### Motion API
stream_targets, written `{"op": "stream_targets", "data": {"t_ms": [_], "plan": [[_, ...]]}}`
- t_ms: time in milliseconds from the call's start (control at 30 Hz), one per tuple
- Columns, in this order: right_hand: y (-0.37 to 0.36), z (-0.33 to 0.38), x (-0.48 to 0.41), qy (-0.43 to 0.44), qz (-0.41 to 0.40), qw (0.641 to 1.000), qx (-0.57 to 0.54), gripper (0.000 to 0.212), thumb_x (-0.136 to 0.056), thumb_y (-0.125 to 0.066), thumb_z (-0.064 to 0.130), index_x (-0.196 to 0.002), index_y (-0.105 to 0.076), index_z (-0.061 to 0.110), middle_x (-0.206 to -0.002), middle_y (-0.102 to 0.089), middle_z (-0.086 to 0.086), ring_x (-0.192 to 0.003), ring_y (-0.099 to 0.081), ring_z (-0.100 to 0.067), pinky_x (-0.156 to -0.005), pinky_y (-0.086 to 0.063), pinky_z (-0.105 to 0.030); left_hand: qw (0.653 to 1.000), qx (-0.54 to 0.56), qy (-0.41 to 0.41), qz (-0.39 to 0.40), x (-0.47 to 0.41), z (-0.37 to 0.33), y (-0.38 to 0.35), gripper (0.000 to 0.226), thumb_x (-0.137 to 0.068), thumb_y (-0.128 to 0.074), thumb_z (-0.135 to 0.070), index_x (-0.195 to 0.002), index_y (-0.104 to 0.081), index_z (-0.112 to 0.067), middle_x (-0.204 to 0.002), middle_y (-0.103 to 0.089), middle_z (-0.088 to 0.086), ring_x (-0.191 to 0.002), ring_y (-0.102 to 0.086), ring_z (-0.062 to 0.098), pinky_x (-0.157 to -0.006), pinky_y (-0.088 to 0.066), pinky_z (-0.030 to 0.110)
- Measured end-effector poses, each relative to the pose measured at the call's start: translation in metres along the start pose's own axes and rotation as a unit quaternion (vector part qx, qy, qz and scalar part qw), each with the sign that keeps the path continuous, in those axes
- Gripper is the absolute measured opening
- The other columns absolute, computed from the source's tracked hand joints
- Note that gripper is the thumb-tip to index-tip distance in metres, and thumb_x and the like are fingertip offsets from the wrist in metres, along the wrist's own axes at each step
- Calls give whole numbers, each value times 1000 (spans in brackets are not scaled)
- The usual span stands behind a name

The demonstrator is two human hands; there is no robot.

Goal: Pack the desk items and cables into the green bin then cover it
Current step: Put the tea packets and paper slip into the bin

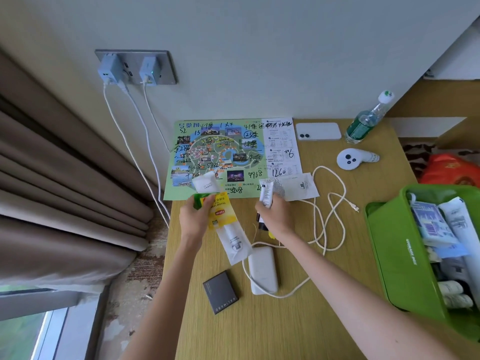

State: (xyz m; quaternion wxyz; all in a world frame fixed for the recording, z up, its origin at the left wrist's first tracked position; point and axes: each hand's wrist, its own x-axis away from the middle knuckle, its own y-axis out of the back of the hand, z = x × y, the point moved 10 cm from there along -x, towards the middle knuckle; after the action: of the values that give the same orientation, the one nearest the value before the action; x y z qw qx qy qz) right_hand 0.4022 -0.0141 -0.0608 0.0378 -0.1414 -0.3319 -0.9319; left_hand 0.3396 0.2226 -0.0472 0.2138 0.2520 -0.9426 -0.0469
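1. Green bin [410, 268] stands open at the right edge of your desk [298, 333], with white tubes and blue-printed packets inside.
2. Your left hand [194, 219] is curled round a bunch of sachets, a yellow tea packet [220, 211] on top. It is above the near edge of the map [220, 152].
3. Your right hand [275, 216] grips a white tube [267, 194], just beside a creased receipt [296, 188].
4. On the yellowish wood near you lie a white power bank [262, 268] and a dark card [220, 292]. A pale cable [335, 203] loops from the power bank toward the bin.
5. At the far side by the wall, a white phone [318, 131] lies face down, a water bottle [366, 120] stands beside it, and a white controller [355, 157] lies just in front.
6. On the wall, a socket plate [135, 66] carries two chargers, with white leads running down past the desk's left edge.
7. A brown curtain [65, 190] hangs to your left, with a window [26, 333] below it. A red bag [452, 170] lies beyond the bin.
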Motion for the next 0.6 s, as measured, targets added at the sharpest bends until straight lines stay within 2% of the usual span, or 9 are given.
{"op": "stream_targets", "data": {"t_ms": [67,133,200,300,367,467,600], "plan": [[29,12,6,30,-35,998,-31,11,-86,-59,22,-84,-58,12,-67,-65,0,-57,-63,-19,-52,-47,-32,999,23,-41,15,4,-30,-11,11,-91,-66,-24,-85,-62,-16,-78,-68,-5,-67,-65,7,-56,-51,20],[63,24,12,60,-66,994,-57,9,-87,-59,23,-81,-55,18,-62,-61,7,-55,-60,-13,-51,-45,-31,996,44,-70,41,13,-56,-30,11,-92,-65,-24,-89,-61,-14,-78,-67,-6,-63,-65,0,-52,-49,15],[100,30,19,74,-87,990,-78,12,-88,-60,23,-79,-53,21,-62,-60,7,-55,-60,-13,-52,-46,-32,991,51,-99,70,25,-80,-53,10,-93,-64,-24,-88,-60,-15,-79,-68,-4,-64,-65,0,-54,-52,18],[157,22,30,71,-113,985,-113,16,-89,-61,23,-78,-55,12,-65,-62,-2,-57,-60,-19,-52,-46,-34,982,60,-129,121,47,-107,-96,12,-95,-61,-25,-94,-60,-13,-85,-69,0,-72,-65,10,-63,-56,28],[197,8,40,67,-137,980,-131,18,-89,-61,23,-76,-54,15,-65,-61,0,-55,-58,-12,-50,-44,-29,978,52,-145,140,64,-120,-126,21,-95,-60,-26,-100,-58,-6,-88,-67,4,-75,-65,13,-66,-55,33],[265,-26,59,57,-182,973,-128,20,-91,-62,24,-74,-52,20,-64,-61,5,-51,-56,0,-45,-41,-16,968,55,-163,181,98,-133,-182,24,-96,-58,-26,-107,-57,-5,-94,-70,5,-78,-68,10,-65,-57,27],[342,-84,82,13,-237,966,-100,22,-92,-59,23,-72,-49,22,-63,-57,6,-54,-55,-9,-50,-41,-27,959,39,-167,226,143,-135,-249,26,-97,-57,-24,-104,-54,0,-94,-66,13,-79,-63,15,-70,-55,38]]}}
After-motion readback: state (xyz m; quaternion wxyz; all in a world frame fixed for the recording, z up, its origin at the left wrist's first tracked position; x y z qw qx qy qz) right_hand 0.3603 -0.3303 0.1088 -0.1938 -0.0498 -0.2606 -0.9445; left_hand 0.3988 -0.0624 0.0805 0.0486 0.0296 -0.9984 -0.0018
